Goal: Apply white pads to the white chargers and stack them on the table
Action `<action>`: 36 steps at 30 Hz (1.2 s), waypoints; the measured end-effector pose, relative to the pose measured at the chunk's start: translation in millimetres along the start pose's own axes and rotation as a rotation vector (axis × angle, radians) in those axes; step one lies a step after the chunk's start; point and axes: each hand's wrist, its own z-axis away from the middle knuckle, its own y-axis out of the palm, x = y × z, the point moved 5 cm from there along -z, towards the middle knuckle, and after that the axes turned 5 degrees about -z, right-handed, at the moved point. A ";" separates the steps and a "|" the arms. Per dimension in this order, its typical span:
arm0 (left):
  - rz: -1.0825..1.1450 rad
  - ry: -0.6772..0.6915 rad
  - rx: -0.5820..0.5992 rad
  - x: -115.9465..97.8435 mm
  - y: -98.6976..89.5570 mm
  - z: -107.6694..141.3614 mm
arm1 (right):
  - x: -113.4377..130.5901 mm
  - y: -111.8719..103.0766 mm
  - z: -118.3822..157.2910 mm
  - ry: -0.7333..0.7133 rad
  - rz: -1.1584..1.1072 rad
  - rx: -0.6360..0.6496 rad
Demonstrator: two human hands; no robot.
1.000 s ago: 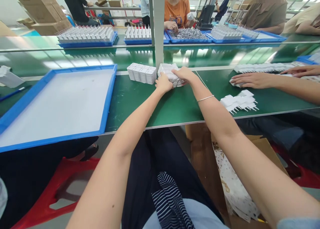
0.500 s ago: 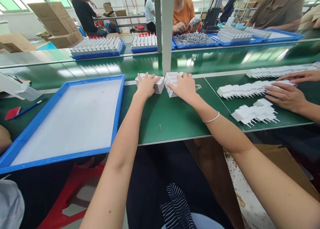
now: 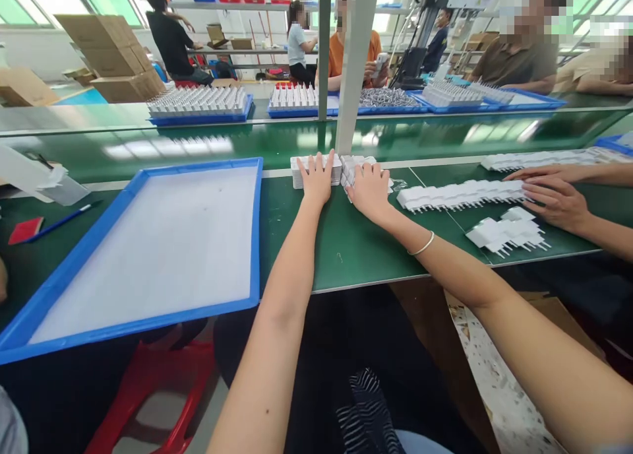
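Two stacks of white plastic pieces sit side by side at the back of the green bench. On the left stack (image 3: 297, 177), my left hand (image 3: 317, 182) rests with its fingers stretched and spread over the top and front. My right hand (image 3: 370, 191) is curled over the right stack (image 3: 349, 165), thumb along its near left side; the hand covers much of that stack. Hardly any gap shows between the two stacks. Beside my right hand lies a small clear plastic scrap (image 3: 399, 185).
A blue-rimmed tray (image 3: 256, 236) lies to the left. On the right, a co-worker's hands (image 3: 558, 196) touch a row of white pronged pieces (image 3: 455, 195), with a smaller cluster (image 3: 509, 231) nearer. A white post (image 3: 357, 64) rises behind the stacks. Loaded blue trays (image 3: 200, 117) stand beyond.
My left hand has slid along its stack toward my right hand, its fingers now straighter. The co-worker's row of white pieces has come closer to my right hand. The view has shifted slightly.
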 end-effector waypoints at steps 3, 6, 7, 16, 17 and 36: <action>0.042 -0.029 -0.131 2.5 -14.5 2.0 | 9.0 -1.9 -0.6 -0.002 0.017 -0.011; 0.131 -0.124 -0.240 4.5 -28.0 5.4 | 17.7 -6.5 -2.8 0.040 0.033 -0.016; 0.170 -0.156 -0.255 4.7 -30.3 6.5 | 20.3 -7.8 -4.1 0.059 0.037 -0.018; 0.300 -0.205 -0.290 6.0 -26.5 7.8 | 19.6 -4.1 -15.6 0.189 0.000 -0.030; 0.300 -0.201 -0.296 6.2 -26.0 7.6 | 17.2 -4.5 -15.7 0.186 -0.003 -0.040; 0.206 -0.173 -0.379 10.9 -33.2 14.3 | 23.1 -0.3 -0.6 0.005 0.001 -0.086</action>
